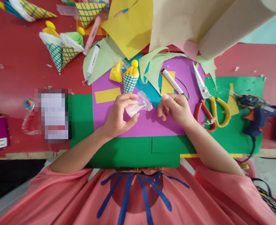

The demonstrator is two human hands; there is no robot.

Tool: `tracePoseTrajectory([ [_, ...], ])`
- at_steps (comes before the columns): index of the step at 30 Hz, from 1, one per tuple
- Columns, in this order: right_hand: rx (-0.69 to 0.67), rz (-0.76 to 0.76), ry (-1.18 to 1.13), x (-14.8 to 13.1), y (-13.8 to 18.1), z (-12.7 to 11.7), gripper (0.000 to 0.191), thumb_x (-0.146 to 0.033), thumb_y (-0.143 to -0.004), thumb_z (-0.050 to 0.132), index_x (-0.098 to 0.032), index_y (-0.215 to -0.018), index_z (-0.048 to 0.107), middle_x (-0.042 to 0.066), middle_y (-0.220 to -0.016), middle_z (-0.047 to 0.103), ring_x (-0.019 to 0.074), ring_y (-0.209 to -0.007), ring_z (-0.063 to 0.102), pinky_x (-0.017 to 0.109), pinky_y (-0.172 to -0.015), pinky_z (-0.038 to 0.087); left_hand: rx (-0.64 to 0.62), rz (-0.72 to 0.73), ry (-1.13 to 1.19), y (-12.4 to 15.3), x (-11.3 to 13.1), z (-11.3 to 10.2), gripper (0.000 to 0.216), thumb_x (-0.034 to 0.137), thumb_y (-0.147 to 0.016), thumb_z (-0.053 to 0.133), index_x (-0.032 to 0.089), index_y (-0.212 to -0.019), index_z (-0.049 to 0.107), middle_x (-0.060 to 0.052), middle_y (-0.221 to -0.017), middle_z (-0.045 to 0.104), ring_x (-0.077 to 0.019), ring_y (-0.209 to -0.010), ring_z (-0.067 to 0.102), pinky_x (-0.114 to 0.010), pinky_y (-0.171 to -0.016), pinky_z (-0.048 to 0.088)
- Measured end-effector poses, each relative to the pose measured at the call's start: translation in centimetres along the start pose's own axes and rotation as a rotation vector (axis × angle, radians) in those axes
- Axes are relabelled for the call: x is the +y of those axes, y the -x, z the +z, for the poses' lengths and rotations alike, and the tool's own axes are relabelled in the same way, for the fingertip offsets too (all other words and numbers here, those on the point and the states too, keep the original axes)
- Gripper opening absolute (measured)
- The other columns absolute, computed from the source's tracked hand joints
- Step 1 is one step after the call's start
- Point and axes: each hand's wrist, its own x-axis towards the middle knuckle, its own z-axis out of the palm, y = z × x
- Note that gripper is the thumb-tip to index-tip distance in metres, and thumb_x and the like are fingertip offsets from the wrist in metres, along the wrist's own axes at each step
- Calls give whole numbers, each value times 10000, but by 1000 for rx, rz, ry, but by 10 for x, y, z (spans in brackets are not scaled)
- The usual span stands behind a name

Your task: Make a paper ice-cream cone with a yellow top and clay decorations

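Left hand (119,114) clamped on clear plastic bag (144,101), mid-frame, between thumb and fingers, loose end rightward. Right hand (176,107) right of center, curled, off bag; can't tell if pinching anything. Step: bag handling, seemingly; next move likely needs right fingers at loose end. Checked cone (130,82) just above.

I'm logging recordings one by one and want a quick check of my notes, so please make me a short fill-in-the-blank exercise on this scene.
1. The ____ hand holds a clear bag.
2. The scissors have handles in red and ____.
3. The glue gun lies on the person's ____ side.

Missing words: left; yellow; right.
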Motion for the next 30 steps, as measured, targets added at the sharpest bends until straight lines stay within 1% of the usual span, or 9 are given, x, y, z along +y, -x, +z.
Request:
tracePoseTrajectory([
  [2, 35, -35, 69, 3, 2, 4, 509, -591, -900, 589, -196, -589, 514, -11, -504, 609, 81, -400, 569, 209, -394, 405, -15, 67, -35, 0, 0, 1, 447, 237, -867, 655, 248, -1243, 414, -84, -1208, 618, -210, -1157, 628, -396, -983, 558],
  [4, 10, -10, 58, 4, 4, 8, 411, -569, -890, 619, -182, -752, 604, -32, -545, 623, 90, -445, 611, 198, -412, 449, -51, 134, -51, 1, 0, 2, 497, 203, -858, 671, 234, -1276, 405, -102, -1225, 633, -211, -1169, 637, -374, -977, 568],
  [7, -67, 63, 22, 5, 5, 11, 283, -461, -899, 652, -181, -912, 617, -41, -620, 668, 95, -494, 648, 194, -451, 513, -92, 181, -59, 2, 2, 3, 543, 167, -859, 668, 226, -1322, 391, -124, -1247, 647, -211, -1179, 649, -357, -971, 579],
  [9, -90, 89, -16, 6, 5, 11, 227, -401, -909, 638, -177, -888, 610, -36, -621, 679, 100, -510, 668, 199, -477, 539, -92, 179, -54, 2, 3, 3, 558, 162, -859, 670, 230, -1338, 392, -121, -1245, 656, -207, -1177, 655, -353, -976, 580],
  [12, -43, 64, -53, 6, 4, 10, 164, -329, -879, 659, -181, -836, 603, -39, -586, 678, 103, -502, 675, 196, -472, 542, -68, 143, -30, -1, 2, -1, 596, 240, -846, 719, 238, -1354, 408, -124, -1299, 632, -228, -1236, 627, -388, -1032, 556],
  [16, 21, 3, -52, 6, 3, 9, 111, -282, -884, 629, -190, -825, 612, -40, -589, 694, 91, -490, 666, 191, -474, 550, -90, -9, 38, -1, 1, -4, 696, 391, -838, 737, 274, -1428, 388, -109, -1413, 575, -267, -1323, 578, -416, -1095, 521],
  [21, 35, -1, -13, 5, 2, 8, 61, -221, -844, 646, -186, -803, 619, -53, -570, 672, 75, -480, 628, 187, -471, 542, -100, -168, 111, 6, 1, -2, 637, 367, -843, 734, 237, -1397, 447, -90, -1309, 651, -206, -1157, 689, -293, -991, 585],
  [26, 100, -51, 72, 5, 1, 5, 98, -175, -827, 652, -194, -748, 598, -59, -540, 644, 76, -451, 602, 185, -428, 516, -5, -183, 82, 3, 4, -2, 509, 307, -787, 773, 196, -1232, 552, -45, -1105, 717, -145, -948, 735, -221, -858, 610],
  [30, 130, -64, 114, 7, 1, 5, 126, -186, -835, 667, -206, -735, 593, -52, -555, 642, 83, -462, 605, 199, -438, 524, 17, -184, 58, 2, 3, -3, 415, 293, -791, 767, 193, -1155, 594, -20, -1024, 744, -118, -872, 739, -194, -810, 609],
])
